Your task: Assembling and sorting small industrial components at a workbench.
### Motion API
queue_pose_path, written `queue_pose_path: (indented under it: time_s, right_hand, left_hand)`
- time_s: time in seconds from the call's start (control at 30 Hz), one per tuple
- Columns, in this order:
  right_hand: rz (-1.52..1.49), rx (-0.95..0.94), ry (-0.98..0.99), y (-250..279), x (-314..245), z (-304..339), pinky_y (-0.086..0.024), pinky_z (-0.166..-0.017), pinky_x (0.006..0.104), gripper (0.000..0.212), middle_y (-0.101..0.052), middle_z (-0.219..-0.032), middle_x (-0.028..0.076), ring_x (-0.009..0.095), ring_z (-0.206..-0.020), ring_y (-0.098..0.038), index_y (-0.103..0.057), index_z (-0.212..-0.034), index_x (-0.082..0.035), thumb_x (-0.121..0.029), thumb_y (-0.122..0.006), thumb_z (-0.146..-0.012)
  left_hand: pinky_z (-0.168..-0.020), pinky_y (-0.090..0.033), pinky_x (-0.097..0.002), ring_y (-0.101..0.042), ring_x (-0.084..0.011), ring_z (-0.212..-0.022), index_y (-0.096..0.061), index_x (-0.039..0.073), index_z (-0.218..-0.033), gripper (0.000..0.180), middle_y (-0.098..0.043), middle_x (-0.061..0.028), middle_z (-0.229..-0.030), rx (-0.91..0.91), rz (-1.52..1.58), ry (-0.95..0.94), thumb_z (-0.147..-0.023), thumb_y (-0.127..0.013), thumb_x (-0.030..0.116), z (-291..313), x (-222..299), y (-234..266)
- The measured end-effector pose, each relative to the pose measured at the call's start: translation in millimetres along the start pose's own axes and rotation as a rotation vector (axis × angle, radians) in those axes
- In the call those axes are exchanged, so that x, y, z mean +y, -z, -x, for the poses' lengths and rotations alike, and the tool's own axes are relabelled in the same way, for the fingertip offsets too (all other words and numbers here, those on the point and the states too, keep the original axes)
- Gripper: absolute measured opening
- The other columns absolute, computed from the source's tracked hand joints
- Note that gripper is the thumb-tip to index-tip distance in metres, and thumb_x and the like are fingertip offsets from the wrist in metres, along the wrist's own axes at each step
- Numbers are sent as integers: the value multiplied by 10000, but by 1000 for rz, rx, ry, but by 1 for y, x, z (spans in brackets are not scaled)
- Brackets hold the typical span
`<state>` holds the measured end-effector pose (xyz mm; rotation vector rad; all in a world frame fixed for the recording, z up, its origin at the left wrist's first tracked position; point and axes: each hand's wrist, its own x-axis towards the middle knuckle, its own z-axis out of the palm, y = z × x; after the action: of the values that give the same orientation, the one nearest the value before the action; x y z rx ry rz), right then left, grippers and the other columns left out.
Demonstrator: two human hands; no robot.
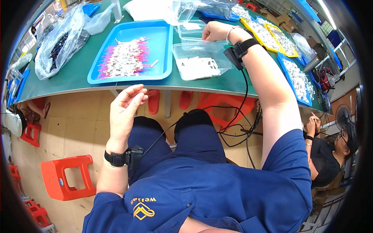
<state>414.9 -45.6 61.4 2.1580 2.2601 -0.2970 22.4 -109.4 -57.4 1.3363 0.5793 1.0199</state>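
My right hand reaches over the table into the clear plastic tubs, its fingers bunched and pointing down at the far tub. What those fingertips hold, if anything, is hidden. Just nearer stands another clear tub with small white parts in it. My left hand is raised in front of the table edge, thumb and fingers curled together; I cannot make out anything between them. Beyond it lies a blue tray with rows of white pieces that have pink ends. One loose white piece lies apart at their right.
A clear bag of dark small parts lies at the left of the green table. Yellow trays and a blue tray of white parts line the right. Black cables hang by my right arm. A co-worker sits at right.
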Motion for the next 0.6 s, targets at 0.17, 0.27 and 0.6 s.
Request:
queue_pose_path:
  time_s: [0.17,0.27,0.6]
  right_hand:
    - [-41,32,-41,8,-8,12,-505,-678,290,199,-687,-804,42,128,-723,-618,-734,-959,-38,-207,-691,-863]
    - [-34,46,-57,10,-18,25,-499,-687,287,224,-679,-795,41,134,-735,-614,-732,-953,-35,-242,-682,-884]
    - [1,155,108,7,-27,69,-492,-677,303,227,-666,-783,78,172,-728,-605,-701,-925,-30,-240,-724,-842]
  left_hand:
    - [-878,-522,-273,-663,-158,-964,-614,-21,-1219,292,-680,-117,-1106,18,-6,1,-953,-632,97,0,-1,5]
    - [-880,-523,-273,-663,-156,-961,-616,-21,-1216,290,-681,-117,-1102,20,-6,-2,-952,-634,97,1,-2,6]
    - [-904,-518,-273,-662,-153,-988,-615,-21,-1217,302,-681,-123,-1117,-65,-3,30,-935,-651,80,4,-6,0]
